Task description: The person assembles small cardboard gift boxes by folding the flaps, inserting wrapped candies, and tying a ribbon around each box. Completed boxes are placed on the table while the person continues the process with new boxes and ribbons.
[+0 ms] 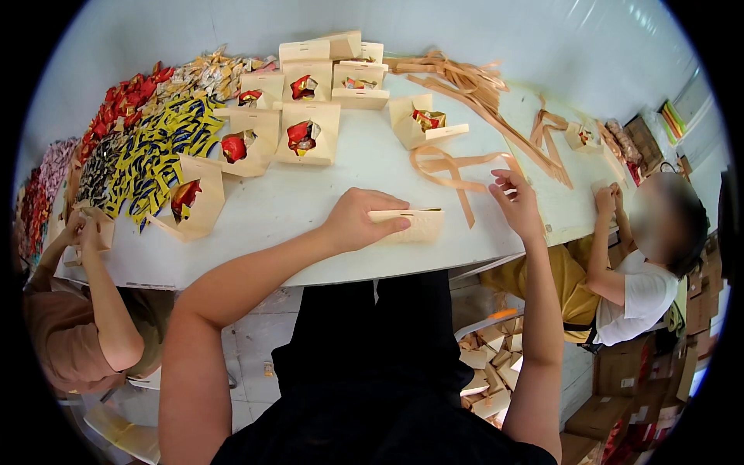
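Note:
My left hand [363,221] is closed around a small cream card box [418,225] with a folded top, held near the table's front edge. To its right, my right hand [516,203] is raised with fingers loosely curled and apart. Its fingertips are right beside a looped peach ribbon [442,164] lying on the table; no firm grip on the ribbon shows. Beyond my hands stands an open cream box [409,132] with red and gold wrapped pieces inside. More open, filled boxes [310,143] stand at the back and left.
Heaps of yellow-blue [159,147] and red wrapped packets [128,101] cover the table's left. Loose ribbons [465,81] spread across the back right. Co-workers sit at both sides, the left one's hands [87,230] on a box. A container of cream boxes [492,372] is below the table.

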Available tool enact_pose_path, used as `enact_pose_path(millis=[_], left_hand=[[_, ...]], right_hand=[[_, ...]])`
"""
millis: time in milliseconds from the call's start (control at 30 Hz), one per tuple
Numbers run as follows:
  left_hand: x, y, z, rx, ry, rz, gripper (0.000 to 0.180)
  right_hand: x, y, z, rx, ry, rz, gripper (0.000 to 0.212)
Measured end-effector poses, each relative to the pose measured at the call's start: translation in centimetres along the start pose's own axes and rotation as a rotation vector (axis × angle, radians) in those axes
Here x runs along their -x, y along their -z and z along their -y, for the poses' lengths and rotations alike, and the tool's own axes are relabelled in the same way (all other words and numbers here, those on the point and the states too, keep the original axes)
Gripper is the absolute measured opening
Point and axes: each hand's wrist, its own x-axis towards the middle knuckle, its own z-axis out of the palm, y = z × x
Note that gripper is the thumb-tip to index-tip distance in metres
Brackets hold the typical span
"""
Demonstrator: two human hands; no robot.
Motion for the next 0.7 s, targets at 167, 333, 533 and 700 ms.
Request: enact_pose_path(millis=[167,333,533,700], left_hand=[[0.0,-0.2,0.2,-0.016,-0.002,-0.03,0.037],[0.1,-0.1,0.1,0.001,-0.022,-0.032,0.038],[0.5,-0.2,0.3,-0.005,0.001,-0.052,0.035],[0.3,-0.5,0.0,0.024,0.028,-0.065,0.038]], right_hand=[[-1.7,-1.6,-2.8,0.13,0.057,0.13,0.024],[-3.9,-0.3,-1.7,-0.13,-0.117,0.341,0.015],[-4.5,11.0,5.1,-1.009,0.276,-0.04,0.032],[2.0,20.8,13.7,-1.445,0.536,-0.213,0.034]])
